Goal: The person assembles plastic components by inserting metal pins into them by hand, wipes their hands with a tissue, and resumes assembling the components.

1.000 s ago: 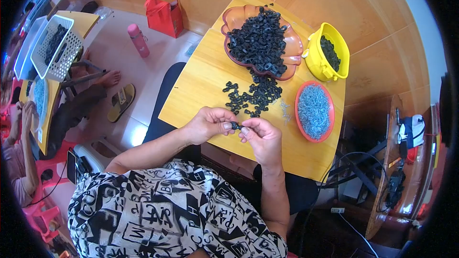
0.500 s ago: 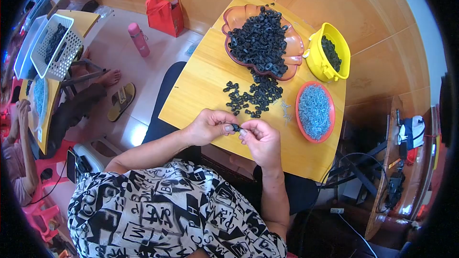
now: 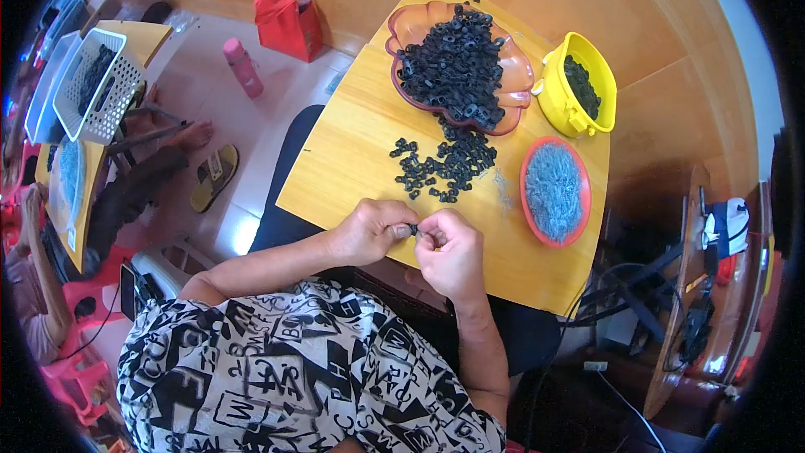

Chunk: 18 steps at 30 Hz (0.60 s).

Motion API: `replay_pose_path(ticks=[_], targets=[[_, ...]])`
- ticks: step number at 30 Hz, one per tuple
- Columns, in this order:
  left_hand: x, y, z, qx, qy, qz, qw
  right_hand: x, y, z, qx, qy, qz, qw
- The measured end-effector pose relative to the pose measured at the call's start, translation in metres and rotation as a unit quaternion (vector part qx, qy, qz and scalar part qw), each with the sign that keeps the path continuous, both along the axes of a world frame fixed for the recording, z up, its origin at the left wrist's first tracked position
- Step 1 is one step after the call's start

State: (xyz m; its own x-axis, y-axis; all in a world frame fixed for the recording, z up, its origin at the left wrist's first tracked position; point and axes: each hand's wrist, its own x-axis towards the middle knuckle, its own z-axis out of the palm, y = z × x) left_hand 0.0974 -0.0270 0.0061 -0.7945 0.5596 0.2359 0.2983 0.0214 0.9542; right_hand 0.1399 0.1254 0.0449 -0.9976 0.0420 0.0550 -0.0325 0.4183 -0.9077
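Near the scattered black plastic pieces (image 3: 457,164), your left hand (image 3: 367,231) and right hand (image 3: 454,253) pinch a small black part (image 3: 412,230); aligning it seemingly needs steadiness.

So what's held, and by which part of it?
Small black piece, pinched by left hand, right hand fingers close against it; exact grip spot too small to tell.

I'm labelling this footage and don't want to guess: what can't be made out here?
All in the head view:
Small black part: mostly hidden by left hand and right hand.
Floor of orange bowl: buried under black pieces.
Shapes of bits in red dish: too small.
Anything in the co-worker's hands: too blurred near left edge.
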Motion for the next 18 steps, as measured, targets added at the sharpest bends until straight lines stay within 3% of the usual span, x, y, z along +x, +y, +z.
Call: replay_pose_path(ticks=[7,11,14,18], targets=[[0.004,0.004,-0.003,-0.017,0.029,0.026,0.999,-0.001,0.008,-0.004,0.008,-0.011,0.024,1.0],[0.005,0.005,0.005,-0.033,-0.011,0.027,0.999,-0.002,0.016,-0.022,-0.006,-0.035,0.029,0.999],[0.004,0.003,0.005,-0.026,-0.087,0.018,0.996,-0.004,0.024,-0.008,-0.207,-0.161,0.048,0.964],[0.004,0.002,-0.002,0.006,-0.181,0.012,0.983,-0.008,0.035,-0.005,-0.311,-0.167,0.095,0.931]])
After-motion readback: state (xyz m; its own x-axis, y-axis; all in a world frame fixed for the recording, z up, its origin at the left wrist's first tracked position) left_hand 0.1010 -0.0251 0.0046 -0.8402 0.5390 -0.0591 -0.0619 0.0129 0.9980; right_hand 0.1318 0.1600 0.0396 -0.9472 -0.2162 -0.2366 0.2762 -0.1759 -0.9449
